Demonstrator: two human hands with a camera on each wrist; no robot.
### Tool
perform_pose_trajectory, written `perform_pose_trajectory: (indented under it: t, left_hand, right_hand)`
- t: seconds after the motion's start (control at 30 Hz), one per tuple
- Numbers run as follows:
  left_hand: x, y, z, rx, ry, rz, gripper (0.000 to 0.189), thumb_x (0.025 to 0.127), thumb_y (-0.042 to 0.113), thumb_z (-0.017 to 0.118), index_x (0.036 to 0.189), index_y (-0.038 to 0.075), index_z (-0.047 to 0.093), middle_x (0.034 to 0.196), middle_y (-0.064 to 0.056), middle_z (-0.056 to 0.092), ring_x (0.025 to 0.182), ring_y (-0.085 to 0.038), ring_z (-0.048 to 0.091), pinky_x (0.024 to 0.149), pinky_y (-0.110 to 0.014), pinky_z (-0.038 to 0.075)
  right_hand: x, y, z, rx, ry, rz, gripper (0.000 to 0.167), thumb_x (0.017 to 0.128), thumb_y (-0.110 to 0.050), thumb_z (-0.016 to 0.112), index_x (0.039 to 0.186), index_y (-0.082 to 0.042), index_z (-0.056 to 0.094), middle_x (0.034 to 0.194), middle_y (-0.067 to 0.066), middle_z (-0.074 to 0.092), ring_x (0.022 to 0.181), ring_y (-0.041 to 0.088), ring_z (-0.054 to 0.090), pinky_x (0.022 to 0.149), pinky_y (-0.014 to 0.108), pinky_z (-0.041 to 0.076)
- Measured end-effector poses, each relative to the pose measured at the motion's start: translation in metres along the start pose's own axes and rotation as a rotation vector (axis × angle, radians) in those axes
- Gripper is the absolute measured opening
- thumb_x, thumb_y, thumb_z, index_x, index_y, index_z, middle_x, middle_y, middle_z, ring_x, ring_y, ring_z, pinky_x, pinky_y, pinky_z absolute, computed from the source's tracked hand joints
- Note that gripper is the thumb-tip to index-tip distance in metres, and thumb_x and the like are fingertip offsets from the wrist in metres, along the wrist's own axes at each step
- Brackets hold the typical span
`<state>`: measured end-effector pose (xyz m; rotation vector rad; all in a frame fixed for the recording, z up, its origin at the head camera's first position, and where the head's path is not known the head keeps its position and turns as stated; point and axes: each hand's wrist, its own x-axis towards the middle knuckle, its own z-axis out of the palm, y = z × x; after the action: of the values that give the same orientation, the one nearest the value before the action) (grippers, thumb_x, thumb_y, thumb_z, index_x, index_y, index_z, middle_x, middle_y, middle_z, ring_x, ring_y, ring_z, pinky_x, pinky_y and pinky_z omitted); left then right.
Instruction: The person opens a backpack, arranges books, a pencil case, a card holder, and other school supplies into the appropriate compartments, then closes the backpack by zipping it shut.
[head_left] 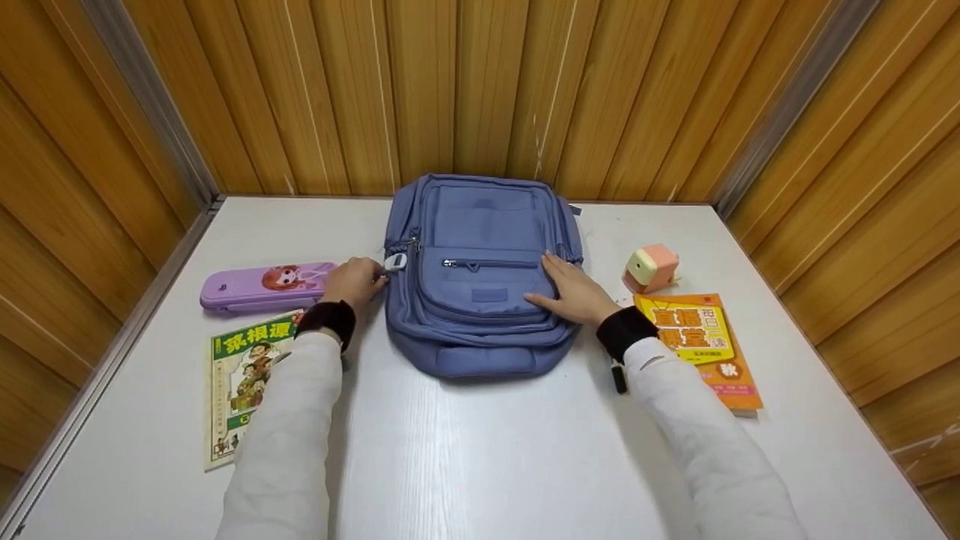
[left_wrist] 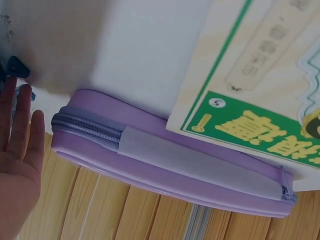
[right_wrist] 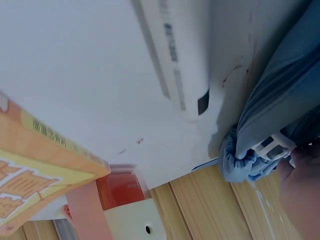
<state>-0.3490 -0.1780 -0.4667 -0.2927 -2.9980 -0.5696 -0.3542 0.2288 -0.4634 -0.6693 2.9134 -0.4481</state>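
Note:
A blue backpack [head_left: 487,217] lies on the white table with its zipped front facing up. My right hand [head_left: 579,294] rests on the right part of the front, fingers spread over the pocket near its zipper. In the right wrist view, part of that hand [right_wrist: 302,187] shows beside the bag's side and a white buckle [right_wrist: 274,146]. My left hand [head_left: 352,283] is at the bag's left edge, close to another white buckle [head_left: 395,262]. The left wrist view shows the fingers of this hand [left_wrist: 19,165] extended, tips near a dark strap end [left_wrist: 17,67].
Left of the bag lie a purple pencil case [head_left: 244,288] and a green-and-cream book [head_left: 240,375], partly under my left forearm. To the right are a pink-and-cream pencil sharpener [head_left: 651,268] and an orange book [head_left: 724,367]. Wood-patterned walls [head_left: 487,90] enclose the table.

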Motion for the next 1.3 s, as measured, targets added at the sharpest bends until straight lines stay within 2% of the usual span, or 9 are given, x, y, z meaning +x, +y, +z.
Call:
perform_pose_trajectory:
  t: [0.1, 0.47, 0.7, 0.93, 1.2, 1.3]
  left_hand:
    - [0.0, 0.0, 0.001, -0.005, 0.017, 0.005, 0.016, 0.094, 0.012, 0.067, 0.098, 0.001, 0.078, 0.089, -0.021, 0.076, 0.085, -0.041, 0.071, 0.079, -0.056, 0.055]
    - [-0.002, -0.003, 0.002, 0.058, 0.043, 0.073, 0.014, 0.087, 0.001, 0.063, 0.074, 0.003, 0.068, 0.088, -0.019, 0.076, 0.083, -0.039, 0.07, 0.076, -0.053, 0.054]
    - [-0.006, -0.004, 0.007, 0.055, 0.08, 0.125, 0.015, 0.087, -0.001, 0.063, 0.076, 0.002, 0.072, 0.088, -0.019, 0.078, 0.082, -0.039, 0.072, 0.074, -0.051, 0.056]
    - [-0.017, -0.005, 0.008, 0.119, 0.111, 0.197, 0.018, 0.087, -0.007, 0.061, 0.084, 0.001, 0.077, 0.087, -0.02, 0.077, 0.08, -0.039, 0.072, 0.07, -0.051, 0.057]
    - [-0.027, -0.004, 0.006, 0.11, 0.114, 0.232, 0.009, 0.081, -0.006, 0.068, 0.079, -0.001, 0.076, 0.08, -0.022, 0.074, 0.071, -0.039, 0.067, 0.067, -0.051, 0.058]
    - [-0.032, -0.001, 0.003, 0.126, 0.106, 0.254, 0.013, 0.078, -0.01, 0.065, 0.074, -0.001, 0.074, 0.077, -0.021, 0.073, 0.068, -0.037, 0.065, 0.065, -0.049, 0.057]
  right_hand:
    - [0.001, 0.0, 0.002, 0.012, -0.002, 0.001, 0.098, 0.096, -0.062, 0.057, 0.163, -0.002, 0.017, 0.173, 0.019, 0.013, 0.161, 0.039, 0.016, 0.132, 0.054, 0.016]
    - [0.0, -0.004, 0.005, 0.007, -0.053, 0.04, 0.115, 0.085, -0.074, 0.064, 0.164, -0.005, 0.015, 0.174, 0.014, 0.009, 0.162, 0.037, 0.012, 0.132, 0.053, 0.013]
    - [0.0, -0.007, 0.005, 0.012, -0.063, 0.049, 0.116, 0.085, -0.07, 0.067, 0.163, -0.001, 0.015, 0.174, 0.017, 0.009, 0.162, 0.037, 0.012, 0.132, 0.053, 0.014]
    - [0.002, -0.009, 0.007, -0.007, -0.062, 0.057, 0.116, 0.085, -0.069, 0.068, 0.162, 0.001, 0.017, 0.173, 0.019, 0.01, 0.162, 0.037, 0.012, 0.132, 0.054, 0.013]
    - [0.003, -0.011, 0.007, -0.027, -0.053, 0.061, 0.117, 0.085, -0.069, 0.067, 0.161, 0.004, 0.018, 0.172, 0.022, 0.011, 0.161, 0.041, 0.014, 0.132, 0.055, 0.013]
    - [0.002, -0.013, 0.006, -0.027, -0.053, 0.063, 0.116, 0.085, -0.068, 0.068, 0.161, 0.003, 0.017, 0.172, 0.022, 0.011, 0.161, 0.04, 0.014, 0.132, 0.054, 0.013]
